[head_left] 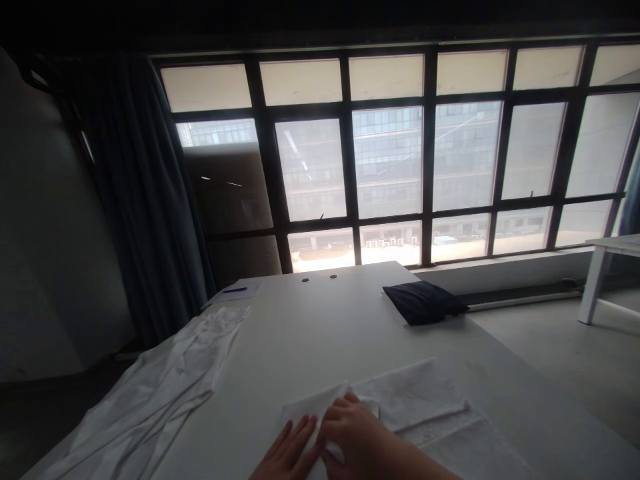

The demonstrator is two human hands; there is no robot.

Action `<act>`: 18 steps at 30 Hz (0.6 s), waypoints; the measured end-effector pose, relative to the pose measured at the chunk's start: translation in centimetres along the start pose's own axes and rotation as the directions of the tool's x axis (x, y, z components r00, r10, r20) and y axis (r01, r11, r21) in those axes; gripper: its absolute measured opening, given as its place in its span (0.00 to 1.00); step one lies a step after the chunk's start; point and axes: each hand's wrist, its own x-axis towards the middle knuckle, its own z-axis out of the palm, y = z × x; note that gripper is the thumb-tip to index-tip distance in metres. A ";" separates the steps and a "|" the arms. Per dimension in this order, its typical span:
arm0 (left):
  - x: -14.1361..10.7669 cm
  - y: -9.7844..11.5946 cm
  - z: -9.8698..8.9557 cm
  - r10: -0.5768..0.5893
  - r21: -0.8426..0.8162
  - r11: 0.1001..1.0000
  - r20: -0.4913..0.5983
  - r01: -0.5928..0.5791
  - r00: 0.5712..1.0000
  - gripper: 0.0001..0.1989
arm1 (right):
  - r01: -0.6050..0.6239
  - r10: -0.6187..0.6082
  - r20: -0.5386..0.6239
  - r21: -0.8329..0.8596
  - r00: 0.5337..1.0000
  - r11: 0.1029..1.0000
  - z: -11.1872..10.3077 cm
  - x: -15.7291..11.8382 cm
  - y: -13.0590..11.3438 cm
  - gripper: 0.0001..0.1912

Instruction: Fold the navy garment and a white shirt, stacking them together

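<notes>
My left hand (289, 450) lies with its fingers stretched out, pressing on a folded white cloth (315, 402) at the near edge of the view. Beside it, touching, my right hand (357, 433) has its fingers curled down and closed on the same cloth. What the cloth is exactly cannot be told, since both hands cover much of it. Just right of the hands a thin, translucent plastic bag (425, 393) spreads flat over the table, with creases across it.
On the white table (295, 327), a heap of white garments (165, 367) hangs over the left edge. A dark folded garment (425, 301) lies at the right edge. Paper with a pen (235, 290) sits at the far left corner. Another table (595, 280) stands right, below windows.
</notes>
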 end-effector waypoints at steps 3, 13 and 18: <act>-0.3 -0.7 0.7 0.016 0.054 0.998 0.039 -0.018 0.999 0.38 | -0.111 0.115 -0.050 0.082 0.992 0.990 -1.0 -1.0 0.7 0.32; -1.8 -2.5 0.5 -0.377 -0.251 0.902 -0.059 0.352 0.924 0.19 | -0.337 0.500 -0.314 0.451 0.807 0.827 0.5 1.0 6.9 0.17; -1.4 -2.5 -0.5 -0.686 -0.453 0.674 -0.089 0.584 0.723 0.20 | -0.315 0.494 -0.314 0.477 0.810 0.820 0.6 1.1 7.6 0.15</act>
